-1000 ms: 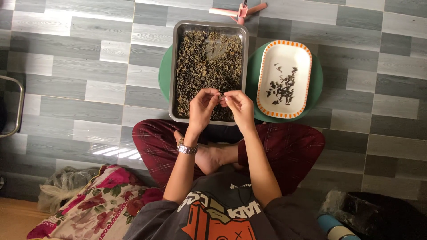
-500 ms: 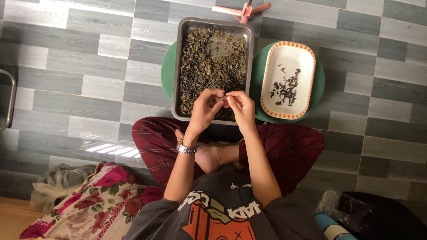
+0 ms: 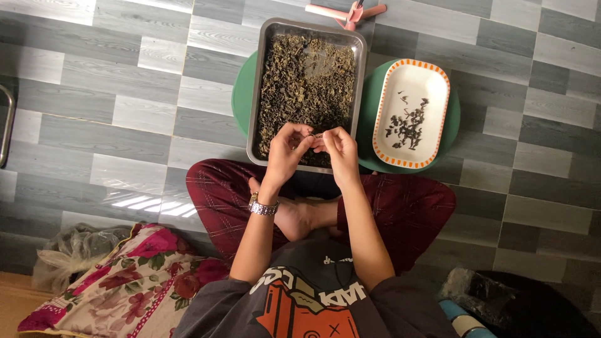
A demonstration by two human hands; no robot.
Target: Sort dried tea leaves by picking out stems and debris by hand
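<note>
I sit cross-legged on a tiled floor. A steel tray (image 3: 255,100) full of dried dark-green leaves (image 3: 305,81) lies in front of my knees. Both hands hover over its near edge. My left hand (image 3: 287,149), with a metal wristwatch, and my right hand (image 3: 340,147) pinch a small dried leaf piece (image 3: 316,135) between their fingertips. To the right stands a white oval dish (image 3: 432,94) with an orange rim, holding a small scatter of dark bits (image 3: 407,122).
Round green mats (image 3: 241,94) lie under the tray and dish. A pink stand (image 3: 350,11) sits beyond the tray. A floral cloth (image 3: 125,281) and a crumpled plastic bag (image 3: 75,247) lie at my left; a dark bag (image 3: 519,300) sits at my right.
The view has shifted slightly. My hands stay together over the tray's near edge, fingers working the small leaf piece between them.
</note>
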